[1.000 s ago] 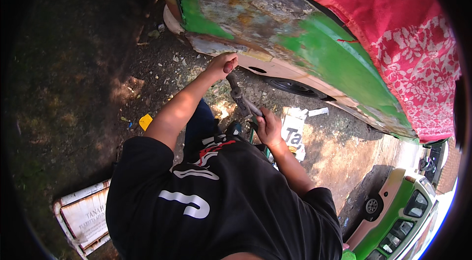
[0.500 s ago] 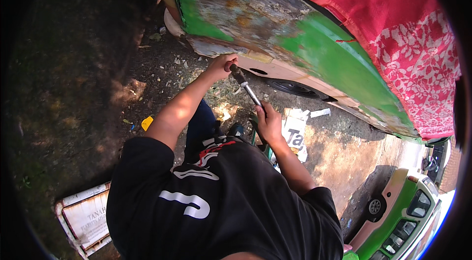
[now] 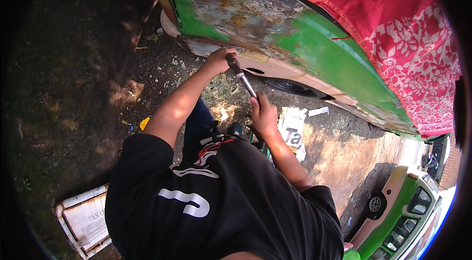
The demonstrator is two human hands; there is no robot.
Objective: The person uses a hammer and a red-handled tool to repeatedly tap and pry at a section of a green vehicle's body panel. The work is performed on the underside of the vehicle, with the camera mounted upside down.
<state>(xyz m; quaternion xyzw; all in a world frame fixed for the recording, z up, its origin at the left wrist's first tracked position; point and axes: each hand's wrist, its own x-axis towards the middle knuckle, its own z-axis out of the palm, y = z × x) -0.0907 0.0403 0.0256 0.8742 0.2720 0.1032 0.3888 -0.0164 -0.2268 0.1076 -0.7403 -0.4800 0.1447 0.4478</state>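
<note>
My right hand (image 3: 266, 116) is wrapped round the grip of a hammer (image 3: 247, 84) with a metal shaft. The hammer's dark head lies right by my left hand (image 3: 219, 61), which is closed against the lower edge of a vehicle's side panel (image 3: 255, 29). What the left fingers hold, if anything, is hidden behind the hand and hammer head. The panel is green, with large bare patches of rust and grey.
A red patterned cloth (image 3: 393, 29) drapes over the vehicle, with a wheel (image 3: 295, 87) below. White printed sheets (image 3: 291, 127) and a yellow scrap (image 3: 144, 123) lie on the ground. A rusty-framed sign (image 3: 88, 220) stands lower left, a green van (image 3: 398, 211) lower right.
The hammer head and both hands have shifted slightly up and left in the view, along with much of the scene. Each hand keeps its closed pose.
</note>
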